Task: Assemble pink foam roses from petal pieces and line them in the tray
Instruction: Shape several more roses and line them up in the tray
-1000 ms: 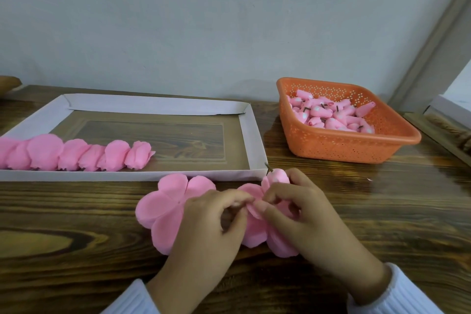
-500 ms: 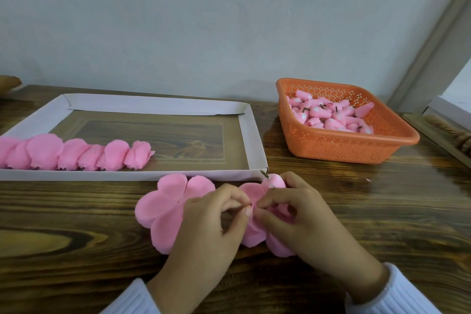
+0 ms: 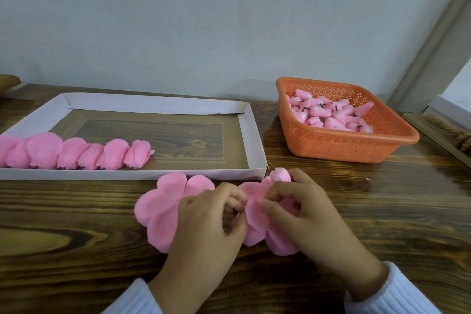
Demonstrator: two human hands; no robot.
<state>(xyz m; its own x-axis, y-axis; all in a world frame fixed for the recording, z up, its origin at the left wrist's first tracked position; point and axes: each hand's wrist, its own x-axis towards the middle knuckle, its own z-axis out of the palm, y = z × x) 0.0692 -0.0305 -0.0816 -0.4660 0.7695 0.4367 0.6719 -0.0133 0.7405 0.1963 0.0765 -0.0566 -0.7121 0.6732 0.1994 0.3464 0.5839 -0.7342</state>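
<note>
Head view: just in front of the near right corner of the tray (image 3: 127,174), the left hand (image 3: 204,227) and right hand (image 3: 308,216) both pinch one pink petal piece (image 3: 256,214), fingers curled on it. A spare petal piece (image 3: 160,208) lies flat before the tray's rim. Finished roses (image 3: 76,151) line its near-left side; a bud basket (image 3: 344,146) sits to its right.

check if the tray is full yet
Not full: the roses line only the front left of the tray; the rest is bare.

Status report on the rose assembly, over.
Left hand and right hand pinch petal piece. Roses line tray left. Nothing between hands and tray.
</note>
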